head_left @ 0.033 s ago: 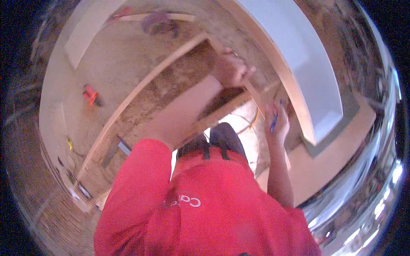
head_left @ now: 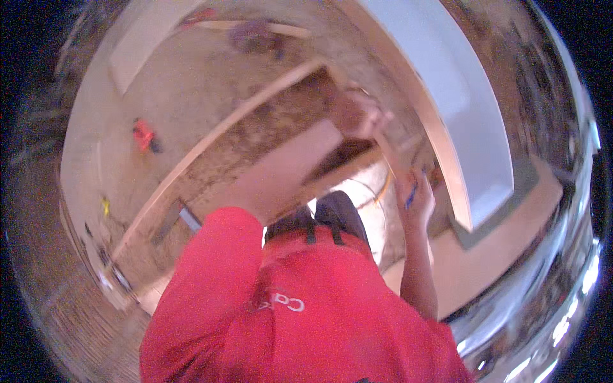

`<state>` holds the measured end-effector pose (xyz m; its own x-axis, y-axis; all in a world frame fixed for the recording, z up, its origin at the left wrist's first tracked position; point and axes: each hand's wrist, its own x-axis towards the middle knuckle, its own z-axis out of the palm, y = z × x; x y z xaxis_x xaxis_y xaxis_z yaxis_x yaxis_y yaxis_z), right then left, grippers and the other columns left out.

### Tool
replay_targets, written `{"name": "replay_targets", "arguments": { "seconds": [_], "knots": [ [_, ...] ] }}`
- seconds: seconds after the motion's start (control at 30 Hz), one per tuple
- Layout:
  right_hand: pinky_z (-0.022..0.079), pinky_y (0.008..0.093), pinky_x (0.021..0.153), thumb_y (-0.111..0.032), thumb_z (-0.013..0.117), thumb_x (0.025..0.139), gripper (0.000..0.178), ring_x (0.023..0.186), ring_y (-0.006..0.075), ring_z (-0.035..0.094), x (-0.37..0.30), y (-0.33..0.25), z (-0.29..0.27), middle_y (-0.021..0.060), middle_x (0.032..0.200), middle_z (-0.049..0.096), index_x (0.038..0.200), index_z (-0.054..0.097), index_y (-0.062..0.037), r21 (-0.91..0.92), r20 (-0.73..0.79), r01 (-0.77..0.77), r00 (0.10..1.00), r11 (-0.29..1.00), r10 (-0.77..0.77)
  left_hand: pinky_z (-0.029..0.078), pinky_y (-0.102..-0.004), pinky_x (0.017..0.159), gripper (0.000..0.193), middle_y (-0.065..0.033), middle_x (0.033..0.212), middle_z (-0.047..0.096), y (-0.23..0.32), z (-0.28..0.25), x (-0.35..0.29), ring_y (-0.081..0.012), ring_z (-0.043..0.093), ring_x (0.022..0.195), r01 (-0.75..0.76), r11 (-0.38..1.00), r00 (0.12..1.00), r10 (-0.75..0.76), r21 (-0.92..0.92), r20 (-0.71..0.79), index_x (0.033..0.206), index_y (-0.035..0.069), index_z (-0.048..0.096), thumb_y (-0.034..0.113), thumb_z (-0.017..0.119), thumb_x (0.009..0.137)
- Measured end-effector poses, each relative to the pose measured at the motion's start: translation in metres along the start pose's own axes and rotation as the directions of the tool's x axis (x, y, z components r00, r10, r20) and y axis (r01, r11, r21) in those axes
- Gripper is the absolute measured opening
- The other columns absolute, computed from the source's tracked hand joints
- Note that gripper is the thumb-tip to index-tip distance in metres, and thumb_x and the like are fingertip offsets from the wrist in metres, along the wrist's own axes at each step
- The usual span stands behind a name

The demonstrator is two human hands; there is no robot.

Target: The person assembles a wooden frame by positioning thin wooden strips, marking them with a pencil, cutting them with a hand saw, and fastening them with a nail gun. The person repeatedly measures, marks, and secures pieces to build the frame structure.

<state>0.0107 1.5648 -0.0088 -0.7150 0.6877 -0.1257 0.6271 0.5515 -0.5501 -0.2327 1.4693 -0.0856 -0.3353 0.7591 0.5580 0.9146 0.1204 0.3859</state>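
My left hand [head_left: 359, 116] is closed on the short end board of a wooden frame [head_left: 239, 108], its fingers curled over the edge and somewhat blurred. My left forearm crosses above the frame's opening. Close to the other end of that short board is my right hand [head_left: 419, 199], closed around a slim blue pen [head_left: 411, 195]. The pen points down along the palm; whether its tip touches wood is hidden. Below the hands, the frame's nearer long side runs in front of my dark trousers.
A long white-faced panel [head_left: 469, 108] with a wood edge lies at the right, above a tan board [head_left: 498, 255]. At the left are a red and black tool [head_left: 145, 135] and a small yellow item [head_left: 106, 206]. A blurred purplish object [head_left: 252, 37] lies at the far side.
The whole view has shifted slightly, so the frame and floor items sit a little lower and further right. Both hands keep their holds.
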Motion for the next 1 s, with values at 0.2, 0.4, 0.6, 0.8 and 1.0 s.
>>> {"name": "replay_targets", "arguments": {
  "seconds": [0.2,0.4,0.6,0.8,1.0],
  "knots": [
    [0.054,0.0341,0.089,-0.021,0.078,0.091,0.037,0.102,0.0204,0.066,-0.029,0.017,-0.021,0.0089,0.111,0.071,0.12,0.069,-0.0005,0.243,-0.043,0.137,0.991,0.96,-0.13,0.049,-0.0476,0.089,0.022,-0.0032,0.087,0.068,0.013,-0.013,0.006,-0.0261,0.065,0.085,-0.115,0.992,0.992,0.117,-0.041,0.047,0.083,0.025,0.072,0.045,0.067,0.085],
    [0.055,0.0378,0.09,-0.018,0.079,0.09,0.037,0.102,0.0261,0.067,0.001,-0.016,-0.089,0.0127,0.111,0.071,0.119,0.068,0.0018,0.369,0.315,-0.096,0.949,0.925,-0.027,0.055,-0.0509,0.075,0.034,-0.0113,0.082,0.069,0.042,-0.111,-0.008,-0.0373,0.067,0.073,0.129,0.988,0.944,-0.15,0.088,0.293,0.079,0.012,0.068,0.045,0.069,0.087],
    [0.05,0.049,0.102,-0.019,0.072,0.095,0.036,0.113,0.0361,0.065,-0.014,-0.145,-0.074,0.0176,0.118,0.071,0.122,0.066,0.0046,-0.113,-0.177,0.873,0.453,0.475,-0.874,0.054,-0.0519,0.073,0.031,-0.0141,0.085,0.069,0.061,-0.222,-0.171,-0.0393,0.069,0.079,0.446,0.891,0.894,-0.448,-0.092,-0.008,0.084,0.011,0.066,0.041,0.07,0.089],
    [0.049,0.0463,0.103,-0.028,0.059,0.102,0.04,0.106,0.0332,0.065,-0.018,-0.19,0.05,0.0168,0.114,0.069,0.131,0.059,0.0,0.519,-0.236,0.577,0.806,0.63,-0.543,0.053,-0.0493,0.07,0.031,-0.0165,0.089,0.07,0.156,-0.381,-0.321,-0.039,0.069,0.082,0.792,0.541,0.425,-0.821,-0.283,-0.382,0.098,0.008,0.069,0.038,0.071,0.092],
    [0.05,0.0423,0.1,-0.033,0.066,0.098,0.054,0.115,0.0301,0.066,-0.129,-0.315,0.211,0.019,0.119,0.072,0.136,0.06,0.0057,0.097,0.607,0.751,0.475,0.653,-0.637,0.054,-0.0419,0.072,0.029,-0.017,0.093,0.07,0.221,-0.425,-0.455,-0.0325,0.069,0.082,0.749,0.137,-0.244,-0.853,-0.649,-0.462,0.112,0.005,0.069,0.029,0.07,0.095]
  ]
}}
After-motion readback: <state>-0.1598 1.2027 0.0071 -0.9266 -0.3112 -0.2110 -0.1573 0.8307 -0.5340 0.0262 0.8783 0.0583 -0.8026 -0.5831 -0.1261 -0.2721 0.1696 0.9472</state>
